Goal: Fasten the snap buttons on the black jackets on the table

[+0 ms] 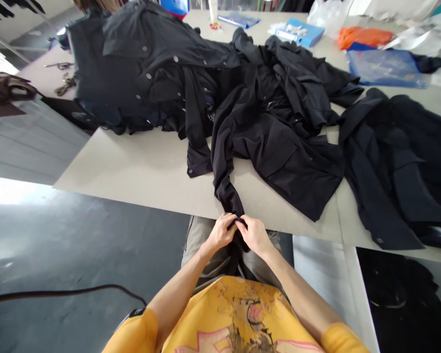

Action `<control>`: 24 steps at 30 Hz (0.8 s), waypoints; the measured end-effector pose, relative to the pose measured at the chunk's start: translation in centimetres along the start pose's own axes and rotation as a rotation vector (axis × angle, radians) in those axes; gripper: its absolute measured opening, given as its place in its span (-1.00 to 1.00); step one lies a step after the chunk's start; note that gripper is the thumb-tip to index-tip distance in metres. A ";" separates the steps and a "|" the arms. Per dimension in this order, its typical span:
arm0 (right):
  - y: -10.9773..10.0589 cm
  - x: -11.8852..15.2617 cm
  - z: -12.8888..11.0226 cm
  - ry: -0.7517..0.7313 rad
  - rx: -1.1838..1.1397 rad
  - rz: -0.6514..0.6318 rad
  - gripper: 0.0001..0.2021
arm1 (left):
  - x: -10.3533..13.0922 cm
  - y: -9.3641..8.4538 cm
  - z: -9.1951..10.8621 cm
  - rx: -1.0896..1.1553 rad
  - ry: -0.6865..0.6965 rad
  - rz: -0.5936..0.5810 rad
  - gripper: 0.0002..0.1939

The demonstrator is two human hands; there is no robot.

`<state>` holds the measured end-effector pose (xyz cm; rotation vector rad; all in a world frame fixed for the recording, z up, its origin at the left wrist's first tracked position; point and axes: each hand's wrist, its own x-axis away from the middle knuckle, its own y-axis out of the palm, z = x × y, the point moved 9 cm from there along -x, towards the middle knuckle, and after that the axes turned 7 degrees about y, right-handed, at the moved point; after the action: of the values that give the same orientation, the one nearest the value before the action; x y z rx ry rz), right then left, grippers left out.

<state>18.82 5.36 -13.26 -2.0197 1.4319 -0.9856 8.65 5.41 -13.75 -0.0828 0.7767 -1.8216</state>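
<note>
A black jacket [275, 142] lies spread on the table, one sleeve [226, 189] hanging over the front edge toward my lap. My left hand [222, 230] pinches the end of that sleeve from the left. From the right, my right hand [254, 235] grips the same end, its fingers nearly meeting the left ones. Both hands are closed on the dark cloth just off the table's edge. What the fingertips cover at the cuff cannot be made out.
A tall pile of dark jackets [132, 63] with snap buttons stands at the left. Another dark jacket [393, 162] lies at the right. Farther back are a blue box [310, 33], an orange bundle [363, 37] and a blue plastic sleeve [385, 68]. Scissors [61, 65] rest far left.
</note>
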 end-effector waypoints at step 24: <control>-0.7 -0.1 -0.7 -0.099 -0.075 0.024 -0.83 | -0.4 -0.1 -1.5 0.115 -0.225 -0.039 -0.88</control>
<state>18.68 5.69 -12.28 -2.0692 1.4562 -0.8220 8.10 6.50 -14.70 -0.2252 0.5148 -1.8524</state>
